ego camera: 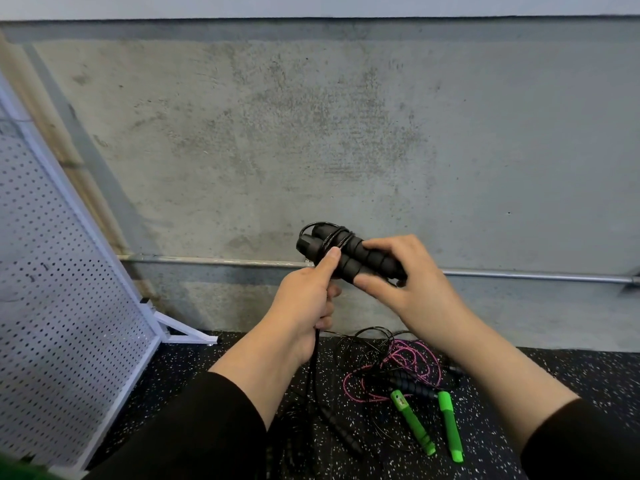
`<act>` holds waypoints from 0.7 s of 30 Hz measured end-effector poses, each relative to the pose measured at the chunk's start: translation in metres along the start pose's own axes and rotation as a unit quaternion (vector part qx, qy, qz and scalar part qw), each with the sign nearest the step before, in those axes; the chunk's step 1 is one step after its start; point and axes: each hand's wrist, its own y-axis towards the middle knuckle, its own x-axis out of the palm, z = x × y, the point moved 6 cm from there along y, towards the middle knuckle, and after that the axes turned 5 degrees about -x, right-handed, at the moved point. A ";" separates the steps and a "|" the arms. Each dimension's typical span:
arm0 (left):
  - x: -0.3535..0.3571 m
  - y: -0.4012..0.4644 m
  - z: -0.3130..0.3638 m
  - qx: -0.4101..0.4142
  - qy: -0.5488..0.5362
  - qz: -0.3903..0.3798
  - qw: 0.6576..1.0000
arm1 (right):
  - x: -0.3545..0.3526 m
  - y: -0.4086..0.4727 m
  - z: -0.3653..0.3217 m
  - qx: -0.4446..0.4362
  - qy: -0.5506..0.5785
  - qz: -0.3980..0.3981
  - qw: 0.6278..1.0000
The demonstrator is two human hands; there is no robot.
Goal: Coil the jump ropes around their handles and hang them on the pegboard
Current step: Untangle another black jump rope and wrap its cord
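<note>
right hand (408, 285): fingers curled round the pair of black handles (349, 256), clamping them side by side, roughly chest-height in front of the wall

left hand (313, 299): closed on the black cord (313, 368), thumb pressed up against the handles where the first few wraps sit

handle axis: runs from far-left down to near-right, free ends poking out left, so the wraps have to march toward the right hand

loose cord: drops from the left fist straight to the floor, loads left to coil I reckon

nearer hand: left one is right at the wrap point, so it probably does the winding

floor pile: green handles (429, 424), pink rope (405, 372), more black rope, all tangled, near-right

pegboard (65, 323): off to the left, leaning, well apart from the hands
</note>
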 end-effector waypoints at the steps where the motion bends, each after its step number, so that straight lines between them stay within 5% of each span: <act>1: 0.001 0.000 0.001 0.003 -0.005 -0.005 1.000 | -0.004 0.000 0.002 0.043 0.058 0.027 0.997; 3: 0.004 -0.001 0.002 0.008 -0.015 -0.017 1.000 | -0.005 -0.004 0.013 0.171 0.212 0.075 0.959; 5: 0.007 -0.001 0.004 0.018 -0.011 -0.027 0.999 | 0.008 -0.011 0.020 0.286 0.380 0.042 0.879; 7: 0.008 -0.002 0.005 0.022 -0.006 -0.030 0.999 | 0.018 -0.018 0.017 0.339 0.467 -0.045 0.816; 10: 0.006 -0.002 0.005 0.019 0.012 -0.034 0.999 | 0.022 -0.022 0.012 0.350 0.506 -0.097 0.782; 14: 0.006 -0.004 0.008 0.036 0.055 -0.045 0.997 | 0.018 -0.016 0.016 0.334 0.532 -0.036 0.777; 21: 0.011 -0.004 0.007 0.020 0.062 -0.076 0.995 | -0.005 -0.006 0.021 0.267 0.443 0.070 0.853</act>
